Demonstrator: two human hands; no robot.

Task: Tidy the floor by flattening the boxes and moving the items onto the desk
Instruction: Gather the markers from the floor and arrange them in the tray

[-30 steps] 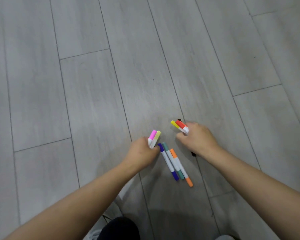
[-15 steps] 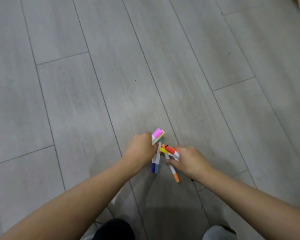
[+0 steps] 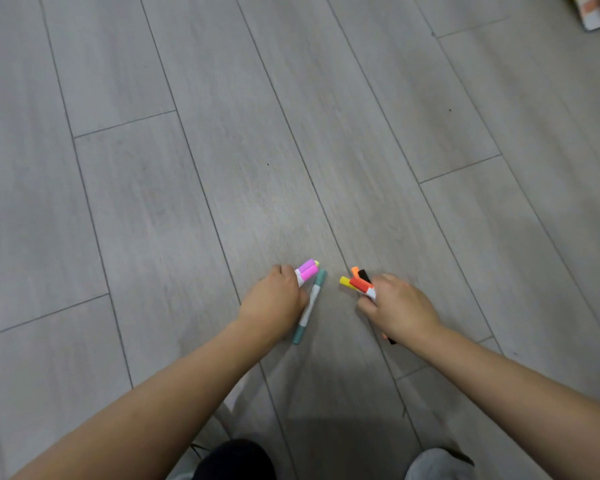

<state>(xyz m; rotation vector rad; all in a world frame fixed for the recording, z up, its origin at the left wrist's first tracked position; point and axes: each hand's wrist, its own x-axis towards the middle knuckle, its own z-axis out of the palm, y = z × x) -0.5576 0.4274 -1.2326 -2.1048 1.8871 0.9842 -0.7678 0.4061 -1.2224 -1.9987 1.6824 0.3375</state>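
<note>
Markers with pink and yellow caps (image 3: 308, 270) are clenched in the left hand (image 3: 273, 306), a teal-capped white marker (image 3: 309, 305) beside it on the grey plank floor (image 3: 187, 168); yellow, red, orange and black markers (image 3: 358, 283) are grasped by the right hand (image 3: 397, 308).

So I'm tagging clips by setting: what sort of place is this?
Probably an indoor room at home or in an office. Grey wood-look plank floor, both hands gathering markers, a printed box or booklet in the far corner.

even dim light, soft shadows under arms (slight blur, wide-angle edge warp).
</note>
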